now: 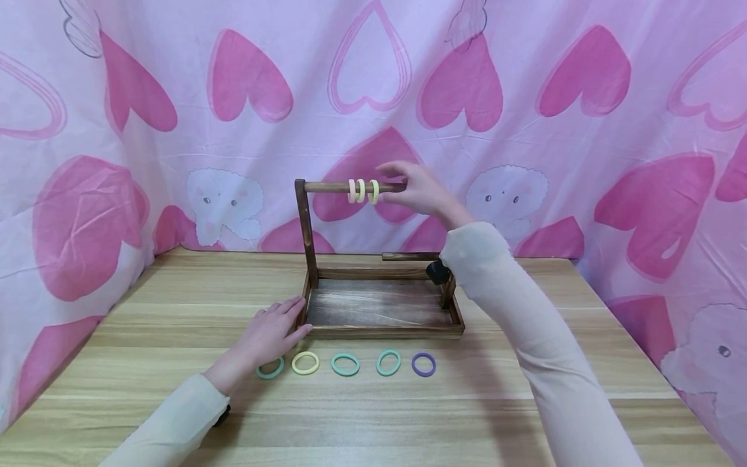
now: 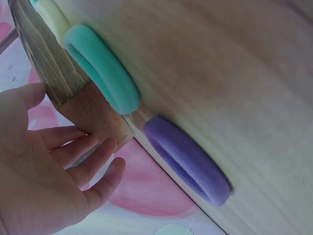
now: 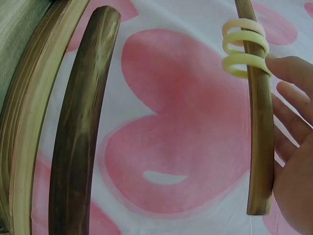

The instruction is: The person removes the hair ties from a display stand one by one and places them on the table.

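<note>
A dark wooden stand has a tray base (image 1: 385, 333), a left post (image 1: 306, 233) and a high rod (image 1: 327, 187). Three rings, like hair ties, hang on that rod: a pale peach one (image 1: 352, 191), a pale yellow one (image 1: 361, 191) and a yellow one (image 1: 374, 192). My right hand (image 1: 417, 188) is at the rod's free end, fingers extended, fingertips at the yellow ring; whether they touch is hard to tell. My left hand (image 1: 265, 334) rests with straight fingers against the tray's left front corner. In the left wrist view, a purple hair tie (image 2: 188, 161) lies near it.
In front of the tray lie a green ring (image 1: 270, 368), partly behind my left hand, a yellow ring (image 1: 305, 363), two more green rings (image 1: 345, 364) and a purple ring (image 1: 423, 364). A lower rod (image 1: 408, 257) extends leftward behind my right sleeve. Heart-patterned cloth (image 1: 251, 78) hangs behind the table.
</note>
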`<state>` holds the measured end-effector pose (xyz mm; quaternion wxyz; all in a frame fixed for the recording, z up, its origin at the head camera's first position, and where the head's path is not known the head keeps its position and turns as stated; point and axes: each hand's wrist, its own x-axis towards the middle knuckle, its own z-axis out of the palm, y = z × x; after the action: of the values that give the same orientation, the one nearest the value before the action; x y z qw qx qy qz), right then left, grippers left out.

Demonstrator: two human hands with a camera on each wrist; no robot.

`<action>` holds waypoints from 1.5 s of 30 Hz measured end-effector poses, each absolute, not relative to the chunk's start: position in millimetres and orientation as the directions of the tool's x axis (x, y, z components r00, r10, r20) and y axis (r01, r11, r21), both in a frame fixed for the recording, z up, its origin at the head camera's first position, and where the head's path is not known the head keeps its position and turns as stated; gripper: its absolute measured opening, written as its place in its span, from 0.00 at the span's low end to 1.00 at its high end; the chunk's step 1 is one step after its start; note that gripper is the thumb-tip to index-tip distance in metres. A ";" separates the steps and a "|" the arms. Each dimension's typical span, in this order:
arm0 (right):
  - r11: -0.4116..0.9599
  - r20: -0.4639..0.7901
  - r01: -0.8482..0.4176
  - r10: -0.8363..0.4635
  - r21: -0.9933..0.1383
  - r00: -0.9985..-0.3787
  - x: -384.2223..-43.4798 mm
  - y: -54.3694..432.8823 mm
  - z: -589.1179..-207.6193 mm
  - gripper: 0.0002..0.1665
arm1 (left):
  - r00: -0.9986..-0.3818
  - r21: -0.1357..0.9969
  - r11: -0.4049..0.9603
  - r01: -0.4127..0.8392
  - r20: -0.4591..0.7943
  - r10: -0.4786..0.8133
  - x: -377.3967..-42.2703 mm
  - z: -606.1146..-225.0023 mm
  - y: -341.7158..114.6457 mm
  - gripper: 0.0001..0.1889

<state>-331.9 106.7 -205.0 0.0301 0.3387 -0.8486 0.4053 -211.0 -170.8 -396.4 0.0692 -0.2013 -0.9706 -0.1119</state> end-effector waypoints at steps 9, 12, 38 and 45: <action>0.535 0.361 -0.679 -0.584 -0.503 -0.728 -355.1 100.9 -220.9 0.28 | -0.910 0.187 0.895 0.404 0.177 0.374 -210.5 -395.4 -170.3 0.30; 0.561 0.364 -0.689 -0.588 -0.458 -0.722 -355.6 99.0 -222.0 0.27 | -0.910 0.186 0.895 0.405 0.178 0.375 -210.0 -395.1 -169.9 0.30; 0.683 0.392 -0.674 -0.560 -0.281 -0.730 -354.6 96.1 -226.4 0.27 | -0.914 0.194 0.897 0.397 0.172 0.368 -209.5 -396.7 -169.4 0.31; 0.680 0.397 -0.664 -0.541 -0.312 -0.741 -356.9 103.5 -228.2 0.27 | -0.895 0.176 0.887 0.427 0.226 0.386 -209.9 -397.7 -169.5 0.30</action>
<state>-356.9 103.5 -228.2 0.1375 0.3325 -0.9061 0.2224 -209.9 -169.5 -397.7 0.0926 -0.2100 -0.9670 -0.1109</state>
